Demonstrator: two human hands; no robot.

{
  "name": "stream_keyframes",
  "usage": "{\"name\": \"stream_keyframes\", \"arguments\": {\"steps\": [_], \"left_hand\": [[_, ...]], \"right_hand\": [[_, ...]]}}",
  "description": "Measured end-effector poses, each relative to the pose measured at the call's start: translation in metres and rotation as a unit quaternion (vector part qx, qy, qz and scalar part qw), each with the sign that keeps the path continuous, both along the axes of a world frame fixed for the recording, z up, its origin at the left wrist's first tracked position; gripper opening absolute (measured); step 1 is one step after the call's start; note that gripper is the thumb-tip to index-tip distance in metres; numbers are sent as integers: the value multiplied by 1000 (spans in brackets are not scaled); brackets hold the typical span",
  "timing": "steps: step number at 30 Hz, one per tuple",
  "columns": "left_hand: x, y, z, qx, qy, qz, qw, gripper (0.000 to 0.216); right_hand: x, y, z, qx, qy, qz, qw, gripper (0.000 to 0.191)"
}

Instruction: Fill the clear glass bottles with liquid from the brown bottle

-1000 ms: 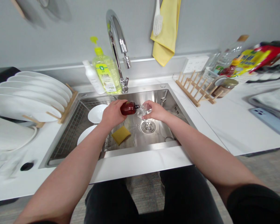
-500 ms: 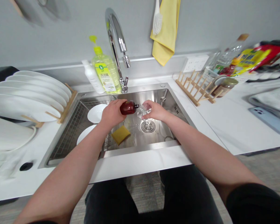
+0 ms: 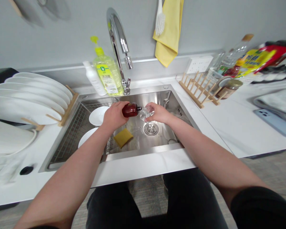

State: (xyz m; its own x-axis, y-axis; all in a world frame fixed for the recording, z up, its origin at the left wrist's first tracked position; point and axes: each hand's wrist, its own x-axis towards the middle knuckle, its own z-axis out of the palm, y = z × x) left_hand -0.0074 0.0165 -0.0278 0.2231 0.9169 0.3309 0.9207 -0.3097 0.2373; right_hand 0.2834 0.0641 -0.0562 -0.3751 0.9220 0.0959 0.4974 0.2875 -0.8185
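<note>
- Head view: a steel sink point(image 3: 162, 147) is seen from above, its front rim running across the middle of the frame, with white counter on both sides.
- Open basin floor is left around the drain point(image 3: 151, 128); a yellow sponge point(image 3: 123, 137) lies at about 8 o'clock from it, well apart from the walls.
- The left part of the basin is taken by a wire rack point(image 3: 73, 133) on which two white dishes point(image 3: 98, 115) rest.
- The faucet point(image 3: 118, 41) arches over the back rim at 12 o'clock from the hands, with a green soap bottle point(image 3: 106, 74) just beside it at 9 o'clock.
- A rack of white plates point(image 3: 30, 97) stands on the left counter; an empty wooden rack point(image 3: 200, 90) stands on the right counter at 2 o'clock from the hands.
- Both forearms are stretched forward over the front rim and meet above the basin, clear of its walls.
- The left hand point(image 3: 114, 116) is clenched around a dark red bottle point(image 3: 130, 110), which is held on its side with the neck pointing to 3 o'clock.
- The right hand point(image 3: 158, 114) is closed on a small clear glass point(image 3: 146, 112), gripped by the fingertips.
- The bottle's mouth is held against the glass, both above the drain at about 12 o'clock from it.
</note>
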Motion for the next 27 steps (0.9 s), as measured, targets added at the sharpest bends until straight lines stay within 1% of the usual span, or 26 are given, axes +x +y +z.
{"name": "stream_keyframes", "arguments": {"steps": [8,27], "left_hand": [[2,-3,3,-9,3,12,1000,72],[3,-5,6,-6,8,8,1000,72]], "right_hand": [[1,1,-2,-1,-7,-3,1000,70],[1,3,-4,-1,-3,1,1000,71]]}}
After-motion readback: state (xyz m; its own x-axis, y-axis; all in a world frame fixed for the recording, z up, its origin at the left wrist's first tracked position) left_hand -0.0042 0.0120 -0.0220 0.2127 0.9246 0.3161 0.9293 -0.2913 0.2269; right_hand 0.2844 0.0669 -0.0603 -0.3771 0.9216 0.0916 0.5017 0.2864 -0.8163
